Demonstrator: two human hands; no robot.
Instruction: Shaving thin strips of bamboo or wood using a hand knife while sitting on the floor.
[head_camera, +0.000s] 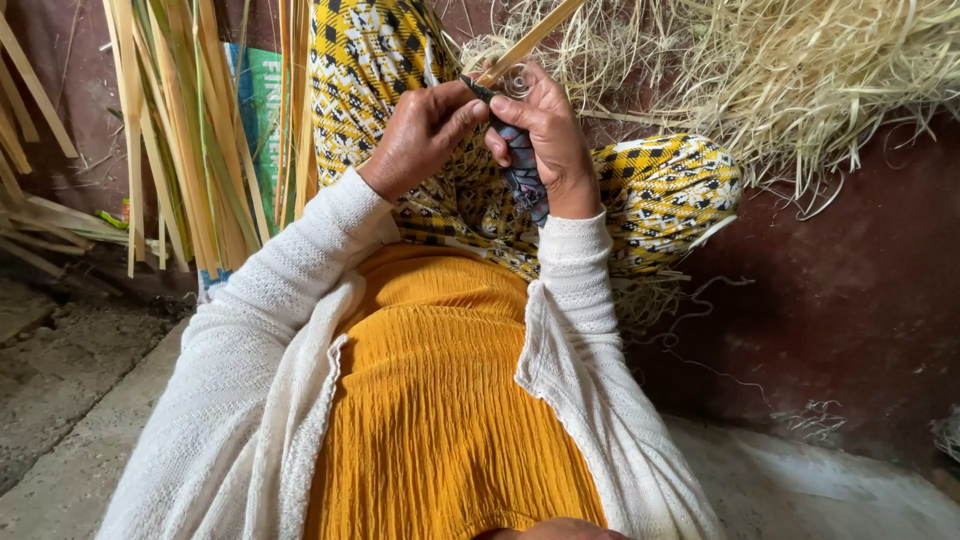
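The bamboo strip (528, 40) runs up and to the right from between the two hands, pale yellow and thin, its upper end leaving the top edge of the view; its lower end sits at the fingertips, above the person's raised knees; the left hand (420, 135) is closed, thumb and forefinger pinched toward the strip's lower end, touching the right hand; the right hand (545, 135) is curled shut around a dark-handled knife (482, 90), whose short blade lies against the strip where the hands meet; a strip of blue-grey patterned cloth (522, 165) hangs down from the right palm toward the wrist; a small curl of pale shaving (516, 82) shows just beside the right fingers; both arms wear a cream knitted cardigan (250, 360) over an orange ribbed top (440, 400); the knees are covered by a yellow and black patterned skirt (660, 195); to the left, a bundle of long split bamboo slats (190, 130) leans upright against a dark wall; at the upper right, a heap of fine straw-coloured shavings (800, 80) lies on the dark red floor (850, 320); loose fibres trail near the right knee
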